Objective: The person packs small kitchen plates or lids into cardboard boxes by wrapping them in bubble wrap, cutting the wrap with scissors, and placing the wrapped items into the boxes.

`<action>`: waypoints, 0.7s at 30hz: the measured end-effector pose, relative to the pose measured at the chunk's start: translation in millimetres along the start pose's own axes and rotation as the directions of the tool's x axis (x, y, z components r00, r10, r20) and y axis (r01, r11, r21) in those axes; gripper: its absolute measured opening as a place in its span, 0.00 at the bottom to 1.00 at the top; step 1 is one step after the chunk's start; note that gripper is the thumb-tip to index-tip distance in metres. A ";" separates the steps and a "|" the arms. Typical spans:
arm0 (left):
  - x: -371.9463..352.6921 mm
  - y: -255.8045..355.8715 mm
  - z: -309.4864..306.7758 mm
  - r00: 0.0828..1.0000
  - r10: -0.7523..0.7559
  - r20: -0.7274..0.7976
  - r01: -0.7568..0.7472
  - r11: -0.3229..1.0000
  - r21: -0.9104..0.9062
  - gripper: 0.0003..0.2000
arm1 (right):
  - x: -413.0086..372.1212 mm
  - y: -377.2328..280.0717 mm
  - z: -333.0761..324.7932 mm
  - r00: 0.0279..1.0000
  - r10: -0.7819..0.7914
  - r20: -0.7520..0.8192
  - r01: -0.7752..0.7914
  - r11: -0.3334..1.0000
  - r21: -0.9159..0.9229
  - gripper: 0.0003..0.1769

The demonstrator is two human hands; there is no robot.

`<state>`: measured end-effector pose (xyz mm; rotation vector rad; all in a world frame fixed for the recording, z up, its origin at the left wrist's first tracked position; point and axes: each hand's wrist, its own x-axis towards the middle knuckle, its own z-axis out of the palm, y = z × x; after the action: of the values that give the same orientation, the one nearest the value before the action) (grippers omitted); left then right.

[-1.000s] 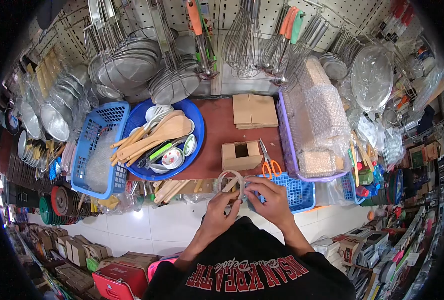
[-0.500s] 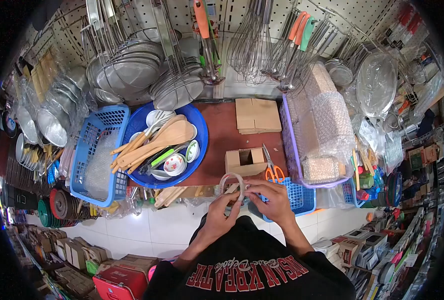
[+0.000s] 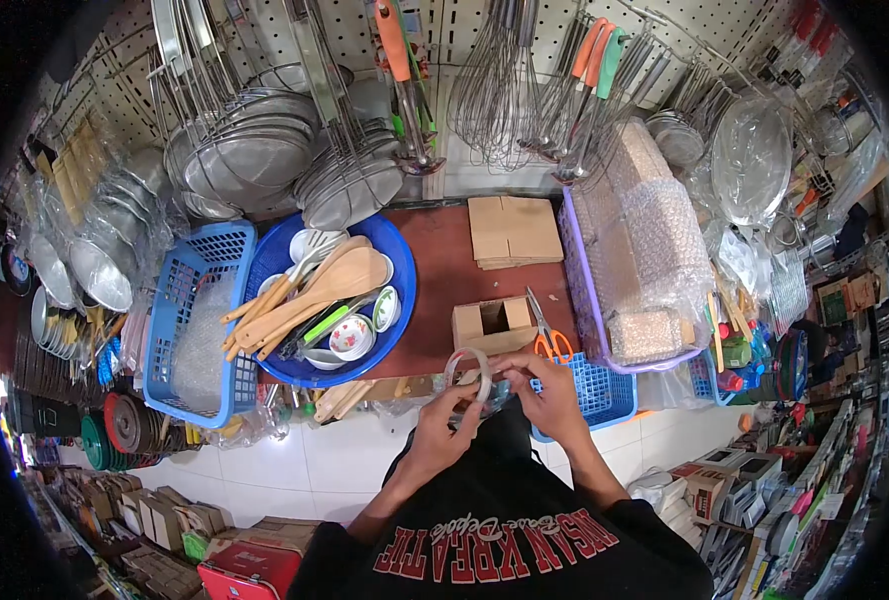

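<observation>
A roll of clear tape (image 3: pixel 486 378) stands on edge in front of my chest, gripped by the fingers of my left hand (image 3: pixel 443 428). Just right of the roll, my right hand (image 3: pixel 551 396) is closed in a pinch, and a short see-through strip seems to run from the roll to its fingertips. Beyond the hands, a small open cardboard box (image 3: pixel 472 325) sits near the table's front edge. Orange-handled scissors (image 3: pixel 553 343) lie against the box's right side with their blades pointing away from me.
To the left are a blue basin (image 3: pixel 402 290) of wooden spatulas, ladles and small bowls, and a blue basket (image 3: pixel 242 300) with bubble wrap. Flattened cardboard (image 3: pixel 515 230) lies at the back. On the right stands a purple basket (image 3: pixel 587 290) of bubble-wrapped boxes. Strainers and whisks (image 3: pixel 495 100) hang above.
My right hand has drawn slightly away from the tape roll, with a see-through strip now visible between them. My left hand keeps its hold. The view has shifted a little.
</observation>
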<state>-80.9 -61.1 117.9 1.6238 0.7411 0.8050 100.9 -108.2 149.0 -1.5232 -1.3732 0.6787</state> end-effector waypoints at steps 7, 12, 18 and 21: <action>3.8 -3.0 -1.4 1.000 0.028 -0.004 -0.028 1.000 0.009 0.11 | 6.2 -6.5 1.1 0.996 -0.090 -0.011 0.089 0.994 -0.062 0.08; 4.0 -12.4 -4.3 0.987 0.159 0.010 -0.159 0.979 0.129 0.12 | 5.1 -11.0 -1.5 0.998 0.056 0.041 -0.052 0.995 -0.083 0.03; -2.4 -36.1 -20.1 0.991 0.093 0.101 -0.105 0.987 0.119 0.13 | -3.2 16.2 2.0 0.950 0.266 0.162 -0.295 0.937 0.187 0.04; 5.7 -23.7 -15.9 0.993 0.016 0.118 -0.027 0.995 0.093 0.21 | -6.3 19.4 6.9 0.953 0.240 0.185 -0.261 0.960 0.104 0.05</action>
<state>-92.0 -43.4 97.6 1.7514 0.6878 0.6918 102.0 -111.0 127.7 -1.5801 -1.2437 1.0570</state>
